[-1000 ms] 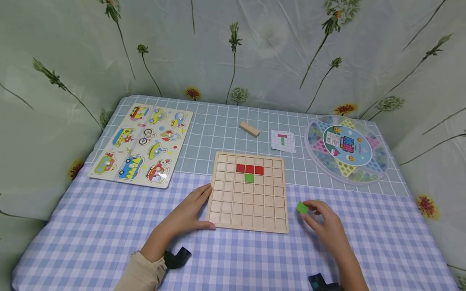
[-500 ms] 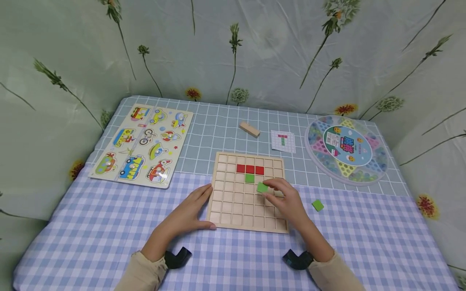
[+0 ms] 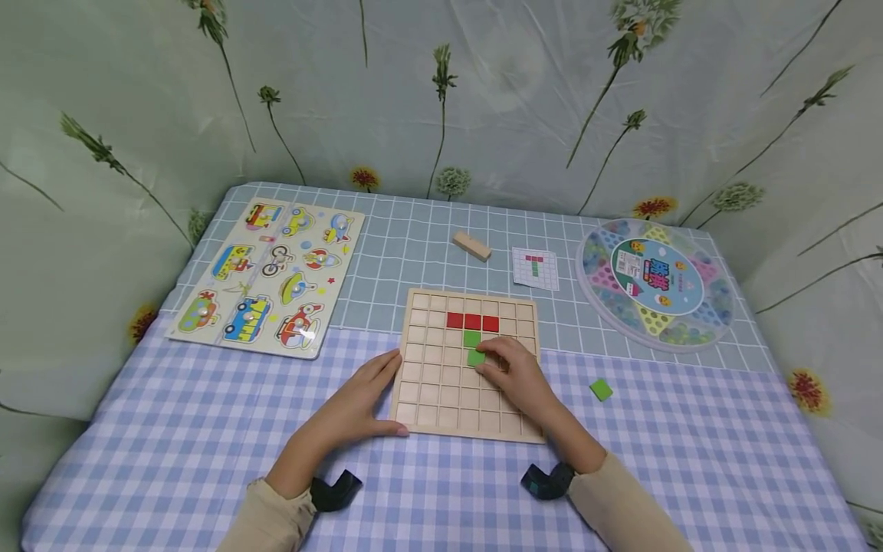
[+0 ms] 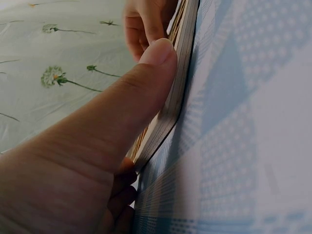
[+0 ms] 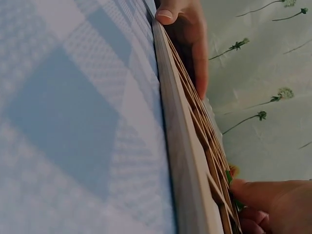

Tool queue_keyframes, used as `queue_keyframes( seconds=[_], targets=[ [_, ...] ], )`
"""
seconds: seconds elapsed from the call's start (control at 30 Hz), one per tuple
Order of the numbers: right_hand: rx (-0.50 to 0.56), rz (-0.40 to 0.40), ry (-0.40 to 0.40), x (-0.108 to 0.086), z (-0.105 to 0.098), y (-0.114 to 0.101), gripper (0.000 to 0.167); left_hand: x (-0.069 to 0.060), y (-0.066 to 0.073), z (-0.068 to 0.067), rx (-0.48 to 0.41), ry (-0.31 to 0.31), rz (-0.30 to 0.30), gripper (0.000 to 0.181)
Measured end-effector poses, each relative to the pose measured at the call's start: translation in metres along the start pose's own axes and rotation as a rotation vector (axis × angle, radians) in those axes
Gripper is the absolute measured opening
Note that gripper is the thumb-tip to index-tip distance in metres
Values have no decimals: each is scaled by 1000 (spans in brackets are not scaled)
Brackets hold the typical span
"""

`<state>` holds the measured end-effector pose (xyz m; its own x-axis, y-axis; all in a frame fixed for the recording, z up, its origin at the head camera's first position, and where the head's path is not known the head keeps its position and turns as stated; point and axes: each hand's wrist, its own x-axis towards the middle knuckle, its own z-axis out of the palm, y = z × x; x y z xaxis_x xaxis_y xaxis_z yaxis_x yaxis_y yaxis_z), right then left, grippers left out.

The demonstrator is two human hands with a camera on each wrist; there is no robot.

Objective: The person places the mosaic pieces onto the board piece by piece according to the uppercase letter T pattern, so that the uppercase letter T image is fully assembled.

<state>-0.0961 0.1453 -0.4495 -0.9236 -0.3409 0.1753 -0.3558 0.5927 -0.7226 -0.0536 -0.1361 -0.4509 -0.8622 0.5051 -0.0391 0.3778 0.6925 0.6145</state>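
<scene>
A wooden grid board (image 3: 429,373) lies on the checked cloth, with a row of red tiles (image 3: 472,322) and a green tile (image 3: 472,338) below the middle one. My right hand (image 3: 519,374) pinches a second green tile (image 3: 476,357) by its right side, at the cell just under the first; whether it lies flat in the cell is unclear. In the right wrist view only a sliver of green shows by the fingertips. My left hand (image 3: 360,399) rests against the board's left side, thumb (image 4: 158,53) along the front edge. Another green tile (image 3: 602,389) lies right of the board.
Behind the board are a wooden block (image 3: 472,245) and a paper card (image 3: 534,268) with a red and green grid pattern. A picture puzzle board (image 3: 265,276) lies at the left. At the back right is a round clear game case (image 3: 657,285).
My right hand has carried the green tile left from the cloth beside the board to the cell below the first green tile. My left hand stays at the board's edge.
</scene>
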Motion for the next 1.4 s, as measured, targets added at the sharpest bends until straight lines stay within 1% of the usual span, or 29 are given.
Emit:
queue_keyframes(
  seconds=[0.13, 0.3, 0.43, 0.53, 0.6, 0.67, 0.8, 0.87, 0.93, 1.07, 1.2, 1.3, 1.4],
  targets=[
    [-7, 30, -22, 4, 0, -6, 24, 0, 0, -1, -2, 1, -1, 110],
    [-8, 40, -69, 7, -2, -8, 24, 0, 1, -1, -7, 2, -4, 111],
    [12, 60, -123, 4, -8, -6, 34, 0, 1, -1, -5, 2, -1, 111],
    [44, 54, -130, 0, -16, -5, 43, 0, 1, -1, -1, 2, 4, 110],
    [52, 24, -111, -4, -22, -5, 47, 0, 1, -1, 1, 2, 8, 109],
    [38, -20, -69, -8, -30, -4, 50, 0, 1, -1, 3, 2, 12, 109],
    [7, -105, 52, -19, -48, -3, 56, 0, 1, -1, 5, 2, 14, 109],
    [-15, -132, 113, -25, -57, -2, 61, 0, 0, -1, 3, 4, 15, 109],
    [-54, -135, 164, -32, -65, -1, 65, 0, 0, -1, 0, 6, 15, 109],
    [-109, -109, 240, -46, -79, 3, 71, 0, 0, 0, 0, 5, 15, 109],
    [-128, -83, 304, -59, -88, 9, 77, 0, 0, 0, 0, 3, 12, 109],
    [-137, -41, 327, -68, -91, 14, 80, 0, -1, 0, 0, 2, 12, 109],
    [-145, 23, 326, -75, -93, 19, 80, 0, -1, 0, -1, 0, 11, 110]
  ],
)
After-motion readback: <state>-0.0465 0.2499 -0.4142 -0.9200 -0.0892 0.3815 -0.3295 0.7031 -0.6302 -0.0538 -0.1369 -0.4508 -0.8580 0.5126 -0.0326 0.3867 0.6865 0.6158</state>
